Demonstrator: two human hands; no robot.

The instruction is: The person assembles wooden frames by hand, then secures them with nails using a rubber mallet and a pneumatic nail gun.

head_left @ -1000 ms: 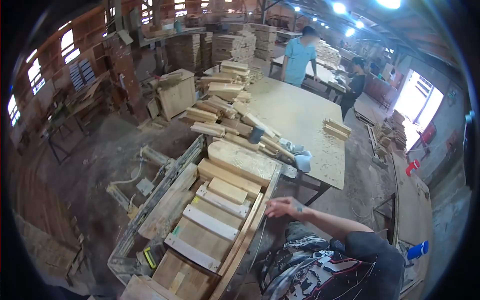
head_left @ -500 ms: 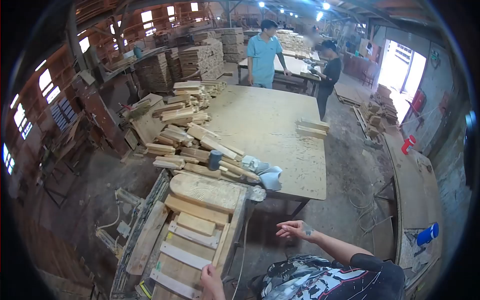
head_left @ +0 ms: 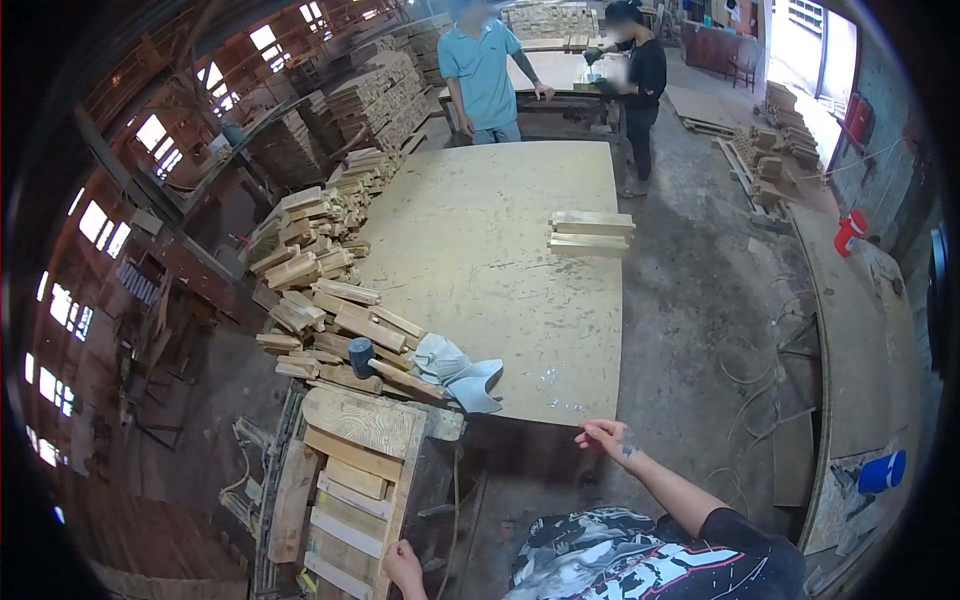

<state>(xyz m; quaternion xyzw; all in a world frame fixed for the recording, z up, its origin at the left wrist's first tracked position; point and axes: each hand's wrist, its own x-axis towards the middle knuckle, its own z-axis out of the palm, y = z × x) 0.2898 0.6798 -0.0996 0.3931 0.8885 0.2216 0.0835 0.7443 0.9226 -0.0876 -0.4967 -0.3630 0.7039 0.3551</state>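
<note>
My left hand (head_left: 403, 568) rests at the right edge of a wooden frame (head_left: 362, 410) with several crosswise slats, clamped in a bench fixture; its fingers are curled and what they touch is hard to make out. My right hand (head_left: 608, 438) is held out in the air just past the near edge of the large plywood table (head_left: 480, 240), its fingers bent loosely with no object visible in them. A black-headed mallet (head_left: 361, 357) lies near the table's corner, beside a pale crumpled cloth (head_left: 455, 372).
Stacked wood pieces (head_left: 310, 240) line the table's left side, and two short boards (head_left: 590, 233) lie near its right edge. Two people stand beyond it, by another table. At right, a long bench (head_left: 850, 330) holds a red jug (head_left: 850, 232) and a blue jug (head_left: 882, 471).
The view has swung, so the table and frame appear farther left and the two people higher. My right hand has come nearer the table's near edge. My left hand stays beside the frame.
</note>
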